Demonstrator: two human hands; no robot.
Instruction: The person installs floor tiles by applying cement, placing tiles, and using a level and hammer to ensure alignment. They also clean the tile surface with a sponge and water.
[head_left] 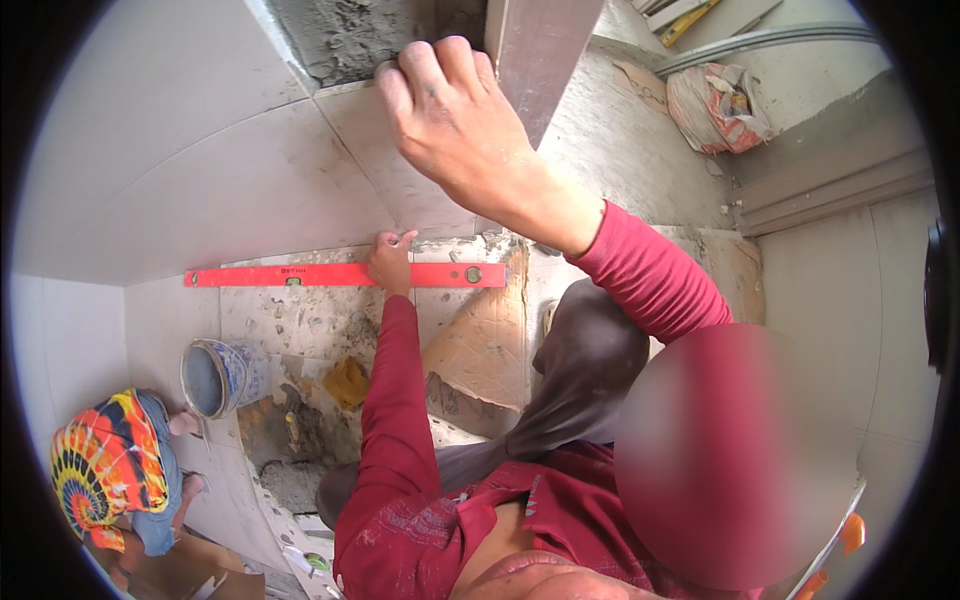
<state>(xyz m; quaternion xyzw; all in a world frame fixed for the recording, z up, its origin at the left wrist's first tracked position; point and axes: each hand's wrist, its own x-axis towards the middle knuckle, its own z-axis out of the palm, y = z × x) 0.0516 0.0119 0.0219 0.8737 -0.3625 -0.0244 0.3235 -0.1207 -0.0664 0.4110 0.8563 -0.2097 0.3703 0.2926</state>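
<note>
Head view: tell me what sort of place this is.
Probably a room under construction or renovation: there is rough grey mortar beside large wall tiles, a red spirit level and a stained bucket.

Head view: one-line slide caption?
Left grip across a red level; right grip curled at the upper edge of a tile, beside rough grey mortar.

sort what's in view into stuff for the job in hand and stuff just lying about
In use:
level, under the left hand
wall tile, at the right hand

Lying about, it seems:
sack
cardboard
bucket, though possibly for the job
</note>
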